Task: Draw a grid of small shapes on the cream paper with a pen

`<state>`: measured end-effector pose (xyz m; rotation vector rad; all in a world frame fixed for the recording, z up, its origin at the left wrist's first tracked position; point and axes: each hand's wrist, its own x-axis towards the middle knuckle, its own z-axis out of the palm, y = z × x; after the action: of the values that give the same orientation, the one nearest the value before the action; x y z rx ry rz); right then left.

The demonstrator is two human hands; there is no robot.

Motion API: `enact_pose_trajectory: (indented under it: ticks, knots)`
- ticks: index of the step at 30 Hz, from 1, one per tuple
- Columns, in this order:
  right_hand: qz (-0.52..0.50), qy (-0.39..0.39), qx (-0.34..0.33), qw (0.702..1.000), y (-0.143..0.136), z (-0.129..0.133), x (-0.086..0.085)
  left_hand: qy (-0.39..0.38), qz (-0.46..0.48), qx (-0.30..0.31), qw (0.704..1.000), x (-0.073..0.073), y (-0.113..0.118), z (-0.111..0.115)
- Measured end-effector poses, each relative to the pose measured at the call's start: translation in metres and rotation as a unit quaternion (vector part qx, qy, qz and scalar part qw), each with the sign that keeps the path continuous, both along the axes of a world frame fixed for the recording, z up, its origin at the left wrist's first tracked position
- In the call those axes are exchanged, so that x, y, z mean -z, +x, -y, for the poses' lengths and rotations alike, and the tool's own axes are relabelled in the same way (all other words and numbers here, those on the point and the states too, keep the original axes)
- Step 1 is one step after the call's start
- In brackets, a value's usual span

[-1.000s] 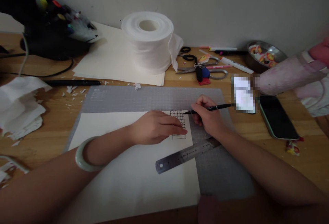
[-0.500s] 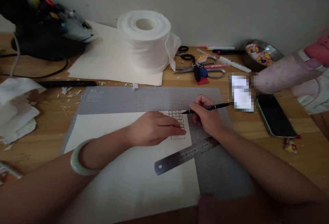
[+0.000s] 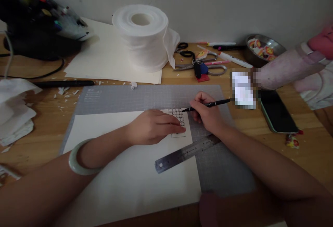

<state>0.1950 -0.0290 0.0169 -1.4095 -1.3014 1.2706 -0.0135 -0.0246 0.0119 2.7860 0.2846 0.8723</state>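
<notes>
My right hand (image 3: pixel 206 112) grips a black pen (image 3: pixel 217 103) between thumb and fingers. The pen's tip meets the upper right part of a small inked grid of rounded cells (image 3: pixel 175 112). That drawing is near the right edge of a large sheet of white paper (image 3: pixel 130 182). My left hand (image 3: pixel 154 127) lies flat on the paper with its fingers stretched out, covering part of the grid. A steel ruler (image 3: pixel 179 155) rests slantwise below both hands, partly on the paper and partly on the grey cutting mat (image 3: pixel 223 175).
Behind the mat stands a big white tissue roll (image 3: pixel 143 46) on spare paper sheets (image 3: pixel 91 60). Scissors (image 3: pixel 184 66), markers (image 3: pixel 235 59) and a metal bowl of wrapped sweets (image 3: pixel 282 50) are at the back right. A phone (image 3: pixel 278 112) lies at right. Paper scraps litter the left.
The whole view has shifted slightly, so everything sits a little higher and further left. Both hands keep nearly the same places on the paper, the pen still at the grid's upper right.
</notes>
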Motion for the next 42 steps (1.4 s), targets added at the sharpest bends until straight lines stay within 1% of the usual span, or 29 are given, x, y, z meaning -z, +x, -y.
enact_pose_trajectory:
  ticks: [9,16,24,33,42]
  knots:
    - [-0.014,0.008,-0.004,1.000,0.0006,-0.0005,0.0040,0.023,-0.010,-0.003,1.000,-0.0009,-0.0009,-0.0003]
    - [-0.007,0.002,-0.001,1.000,0.0000,-0.0007,0.0025,0.014,-0.011,0.001,1.000,-0.0014,-0.0002,0.0005]
    - [-0.021,-0.006,-0.003,1.000,0.0011,-0.0009,0.0051,0.023,0.005,-0.002,1.000,0.0010,0.0005,0.0008]
    - [-0.021,-0.007,-0.002,1.000,0.0006,-0.0008,0.0035,0.029,0.009,-0.004,1.000,0.0018,0.0001,0.0010]
    - [-0.031,-0.005,0.001,1.000,-0.0006,-0.0014,0.0033,0.024,-0.004,-0.003,1.000,0.0023,-0.0008,0.0002]
